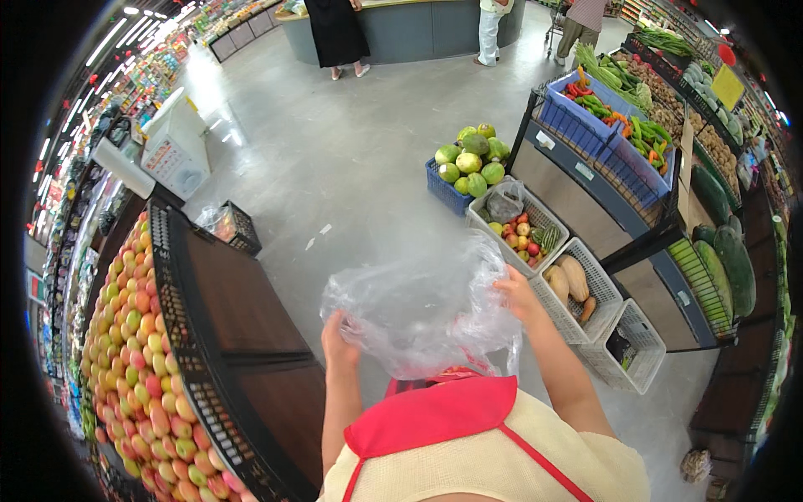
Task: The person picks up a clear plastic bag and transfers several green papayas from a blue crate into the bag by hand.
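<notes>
A clear plastic bag (414,307) is spread wide in front of my body, its film crumpled at both sides. My left hand (340,344) grips the bag's left edge. On the other side, my right hand (518,295) pinches the gathered film near the top right. Between the hands the grey floor shows through the bag, and I make out nothing inside it. Some red print shows on the lower right of the film. Just below hangs the red bib of my apron (433,414).
On the left, a display stand (207,351) holds heaped mangoes or apples (144,351). A black crate (241,229) sits beyond it. At right are a blue basket of melons (448,188), white crates (568,314) and a vegetable rack (583,169). People (339,31) stand by a far counter (401,34).
</notes>
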Demonstrator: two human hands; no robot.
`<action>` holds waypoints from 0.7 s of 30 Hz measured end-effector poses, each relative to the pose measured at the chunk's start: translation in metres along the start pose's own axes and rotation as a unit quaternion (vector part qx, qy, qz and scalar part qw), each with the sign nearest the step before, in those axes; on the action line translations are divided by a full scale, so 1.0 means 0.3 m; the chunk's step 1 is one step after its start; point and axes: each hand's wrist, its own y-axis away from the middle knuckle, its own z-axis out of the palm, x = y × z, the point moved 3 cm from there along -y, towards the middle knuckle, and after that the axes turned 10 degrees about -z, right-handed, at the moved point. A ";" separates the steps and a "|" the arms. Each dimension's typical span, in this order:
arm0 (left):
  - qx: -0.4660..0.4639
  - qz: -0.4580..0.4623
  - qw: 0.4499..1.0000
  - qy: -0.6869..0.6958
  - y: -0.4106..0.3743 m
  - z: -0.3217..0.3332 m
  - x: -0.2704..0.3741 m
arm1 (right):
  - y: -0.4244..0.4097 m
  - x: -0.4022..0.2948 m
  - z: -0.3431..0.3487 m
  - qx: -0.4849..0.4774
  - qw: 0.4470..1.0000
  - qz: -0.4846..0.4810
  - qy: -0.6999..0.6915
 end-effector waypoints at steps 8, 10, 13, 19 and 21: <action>0.009 0.057 0.985 -0.160 -0.460 0.495 0.402 | -0.504 -0.208 0.314 0.027 0.999 -0.034 0.013; -0.023 0.062 0.978 -0.196 -0.606 0.595 0.469 | -0.656 -0.172 0.309 0.039 0.997 -0.057 0.027; -0.024 0.038 0.966 -0.256 -0.841 0.748 0.544 | -0.893 -0.099 0.266 0.082 0.986 -0.073 0.121; 0.054 0.053 0.929 -0.363 -1.267 0.947 0.717 | -1.335 -0.141 0.389 0.139 0.929 -0.055 0.337; 0.040 0.023 0.918 -0.394 -1.423 0.993 0.779 | -1.437 -0.181 0.462 0.153 0.925 -0.007 0.347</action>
